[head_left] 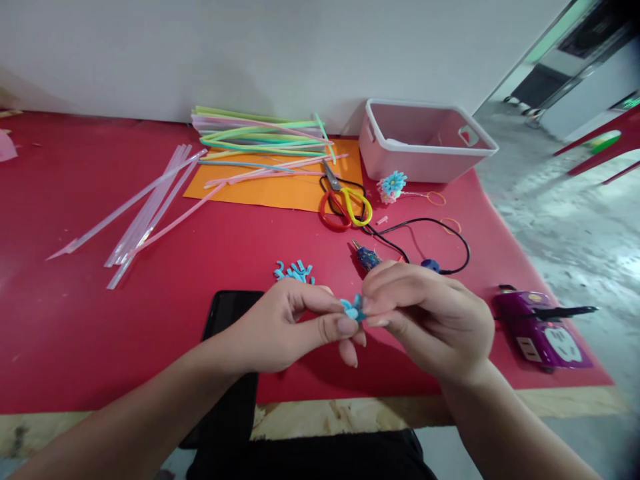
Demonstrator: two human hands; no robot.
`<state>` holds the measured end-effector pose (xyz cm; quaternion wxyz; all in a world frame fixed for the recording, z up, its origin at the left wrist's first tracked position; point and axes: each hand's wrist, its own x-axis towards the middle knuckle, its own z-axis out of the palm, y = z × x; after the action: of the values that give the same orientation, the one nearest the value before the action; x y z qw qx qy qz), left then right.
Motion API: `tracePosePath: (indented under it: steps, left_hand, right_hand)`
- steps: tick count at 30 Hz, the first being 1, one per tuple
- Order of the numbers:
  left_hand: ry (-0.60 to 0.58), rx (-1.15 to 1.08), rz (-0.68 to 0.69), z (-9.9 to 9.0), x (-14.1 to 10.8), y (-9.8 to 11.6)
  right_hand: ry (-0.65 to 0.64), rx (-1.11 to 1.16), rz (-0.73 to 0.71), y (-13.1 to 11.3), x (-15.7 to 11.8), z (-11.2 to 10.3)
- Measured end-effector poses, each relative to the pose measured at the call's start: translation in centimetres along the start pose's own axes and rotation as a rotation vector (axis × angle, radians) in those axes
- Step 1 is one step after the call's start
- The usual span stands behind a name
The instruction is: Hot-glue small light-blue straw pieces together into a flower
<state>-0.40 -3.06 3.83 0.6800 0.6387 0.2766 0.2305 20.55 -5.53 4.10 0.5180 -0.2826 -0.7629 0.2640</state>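
A small blue pipe-cleaner flower [353, 309] is pinched between both hands above the front of the red table. My left hand [290, 323] grips it from the left with thumb and forefinger. From the other side, my right hand [430, 317] has its thumb and fingertips closed on the flower's right edge. Just beyond the left hand lies a pile of short blue pipe-cleaner pieces [296, 271], partly hidden by that hand. A glue gun [366, 255] with a metal tip rests behind my right hand, which covers part of it.
Scissors [345, 200] and pipe cleaners [260, 140] lie on an orange sheet [240, 190]. A pink bin [425, 157] stands behind a finished flower [393, 185]. Clear plastic strips [150, 207] lie left. A black phone [225, 387] overhangs the front edge; a purple power strip [545, 330] sits right.
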Motion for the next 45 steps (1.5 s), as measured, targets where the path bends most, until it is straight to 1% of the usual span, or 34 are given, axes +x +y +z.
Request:
tracePosePath:
  steps: [2,5,6,8,9,11,13,19,25,27,29,32,36,38,40,41,43,45]
  left_hand:
    - [0.098,0.100,0.078,0.2,0.0,-0.3]
    - [0.330,0.363,0.335,0.7,0.1,-0.9]
    - [0.392,0.466,0.419,0.8,0.1,-1.0]
    - [0.466,0.646,0.549,1.0,0.0,-1.1]
    - [0.482,0.715,0.587,1.0,0.0,-1.1]
    - [0.503,0.799,0.625,1.0,-0.2,-1.0]
    - [0.517,0.840,0.634,1.0,-0.3,-0.9]
    - [0.547,0.872,0.658,1.0,-0.3,-0.9]
    - [0.547,0.883,0.663,1.0,-0.2,-1.2]
    - [0.558,0.897,0.680,1.0,-0.2,-1.2]
    - [0.561,0.907,0.694,1.0,-0.2,-1.2]
    - [0.530,0.915,0.691,0.9,-0.2,-1.3]
    - [0.475,0.915,0.722,0.6,-0.1,-1.5]
    - [0.435,0.882,0.704,0.5,0.0,-1.3]
    - [0.370,0.789,0.637,0.5,0.0,-1.0]
    - [0.333,0.718,0.598,0.5,0.0,-0.8]
    - [0.262,0.558,0.519,0.6,0.0,-0.4]
    - [0.196,0.410,0.417,0.5,-0.1,-0.1]
  right_hand:
    - [0.038,-0.096,0.001,0.0,-0.1,0.1]
    - [0.098,-0.250,-0.001,0.0,-0.4,0.2]
    - [0.114,-0.289,-0.012,0.0,-0.5,0.3]
    - [0.131,-0.354,-0.066,-0.1,-0.6,0.6]
    - [0.132,-0.382,-0.099,-0.2,-0.7,0.8]
    - [0.127,-0.429,-0.156,-0.3,-0.7,1.0]
    - [0.128,-0.457,-0.191,-0.3,-0.8,1.2]
    - [0.125,-0.434,-0.202,-0.3,-1.0,1.0]
    - [0.073,-0.342,-0.268,0.1,-0.6,0.7]
    - [0.047,-0.310,-0.255,0.2,-0.6,0.6]
    - [0.027,-0.280,-0.187,0.1,-0.6,0.5]
    - [0.019,-0.202,-0.026,-0.2,-0.7,0.4]
    - [0.027,-0.003,0.239,-0.7,-0.6,0.5]
    - [0.056,0.087,0.313,-0.7,-0.5,0.5]
    - [0.091,0.103,0.301,-0.7,-0.4,0.5]
    - [0.097,0.081,0.265,-0.7,-0.4,0.5]
    - [0.077,0.009,0.171,-0.5,-0.4,0.4]
    - [0.031,-0.052,0.091,-0.3,-0.5,0.2]
